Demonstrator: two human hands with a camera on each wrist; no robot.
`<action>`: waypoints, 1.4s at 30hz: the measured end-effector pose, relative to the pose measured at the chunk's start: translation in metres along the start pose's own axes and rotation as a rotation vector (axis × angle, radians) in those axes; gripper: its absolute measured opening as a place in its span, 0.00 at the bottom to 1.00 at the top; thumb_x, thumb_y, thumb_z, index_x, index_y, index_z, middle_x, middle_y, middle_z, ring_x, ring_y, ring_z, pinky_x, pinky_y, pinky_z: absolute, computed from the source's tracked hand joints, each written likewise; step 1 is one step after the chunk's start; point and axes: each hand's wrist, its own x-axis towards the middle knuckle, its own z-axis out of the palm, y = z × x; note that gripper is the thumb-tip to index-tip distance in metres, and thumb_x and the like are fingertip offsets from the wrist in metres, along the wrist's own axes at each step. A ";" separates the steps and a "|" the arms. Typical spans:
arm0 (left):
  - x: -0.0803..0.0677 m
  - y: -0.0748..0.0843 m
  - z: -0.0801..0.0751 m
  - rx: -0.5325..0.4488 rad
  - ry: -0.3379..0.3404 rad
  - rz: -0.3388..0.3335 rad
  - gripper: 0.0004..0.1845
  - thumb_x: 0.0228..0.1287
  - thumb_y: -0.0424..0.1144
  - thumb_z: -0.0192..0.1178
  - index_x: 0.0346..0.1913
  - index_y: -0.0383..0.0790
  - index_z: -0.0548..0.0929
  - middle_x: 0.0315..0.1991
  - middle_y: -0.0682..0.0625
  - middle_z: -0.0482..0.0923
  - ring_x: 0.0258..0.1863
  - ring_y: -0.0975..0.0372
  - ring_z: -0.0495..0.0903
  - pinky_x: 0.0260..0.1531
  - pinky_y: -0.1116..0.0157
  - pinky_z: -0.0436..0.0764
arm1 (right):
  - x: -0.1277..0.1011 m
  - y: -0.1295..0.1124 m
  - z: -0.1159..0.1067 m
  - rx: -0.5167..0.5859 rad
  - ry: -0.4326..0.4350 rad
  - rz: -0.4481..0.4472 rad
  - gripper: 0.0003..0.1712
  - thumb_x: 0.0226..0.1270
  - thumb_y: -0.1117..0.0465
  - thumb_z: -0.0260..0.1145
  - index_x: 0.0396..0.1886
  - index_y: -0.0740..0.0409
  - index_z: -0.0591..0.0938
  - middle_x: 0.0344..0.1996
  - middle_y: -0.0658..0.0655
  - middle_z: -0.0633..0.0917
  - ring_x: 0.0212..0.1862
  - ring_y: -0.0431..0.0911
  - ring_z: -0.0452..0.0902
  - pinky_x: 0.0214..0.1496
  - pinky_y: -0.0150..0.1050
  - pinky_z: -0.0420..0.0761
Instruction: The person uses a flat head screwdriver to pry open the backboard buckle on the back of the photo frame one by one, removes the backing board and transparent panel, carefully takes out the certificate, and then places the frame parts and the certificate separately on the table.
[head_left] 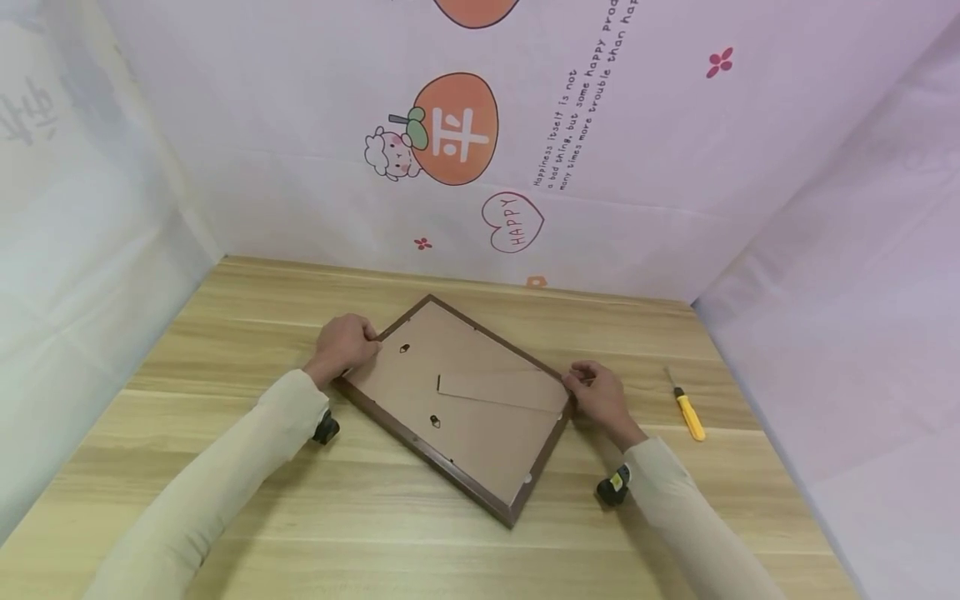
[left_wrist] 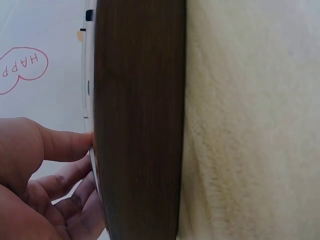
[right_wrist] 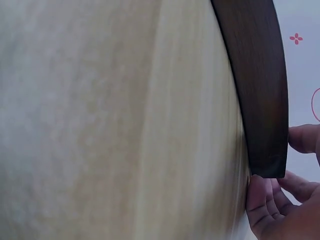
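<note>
A picture frame [head_left: 480, 442] with a dark brown border lies back side up on the table, turned at an angle. Its beige backing board carries two small dark hanging fittings and a cut-out support flap [head_left: 502, 390] lying flat. At the left edge, near the corner, my left hand [head_left: 348, 343] grips the border. The left wrist view has its thumb on the back edge of the brown side [left_wrist: 140, 120], fingers curled beside it. My right hand [head_left: 598, 398] pinches the opposite right corner. In the right wrist view, thumb and fingers close around the end of the brown border [right_wrist: 262, 110].
A screwdriver [head_left: 688, 415] with a yellow handle lies right of my right hand. The wood-grain table [head_left: 375, 533] meets a printed white cloth [head_left: 622, 242] at the back, with pale cloth on both sides. Each wrist wears a small black camera [head_left: 326, 428].
</note>
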 end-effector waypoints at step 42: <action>-0.032 -0.005 0.007 -0.115 0.060 -0.039 0.05 0.54 0.34 0.59 0.28 0.37 0.83 0.25 0.48 0.80 0.24 0.60 0.74 0.20 0.70 0.68 | -0.006 -0.011 0.014 0.063 -0.025 0.041 0.29 0.69 0.59 0.64 0.65 0.68 0.70 0.54 0.67 0.80 0.53 0.56 0.79 0.51 0.40 0.84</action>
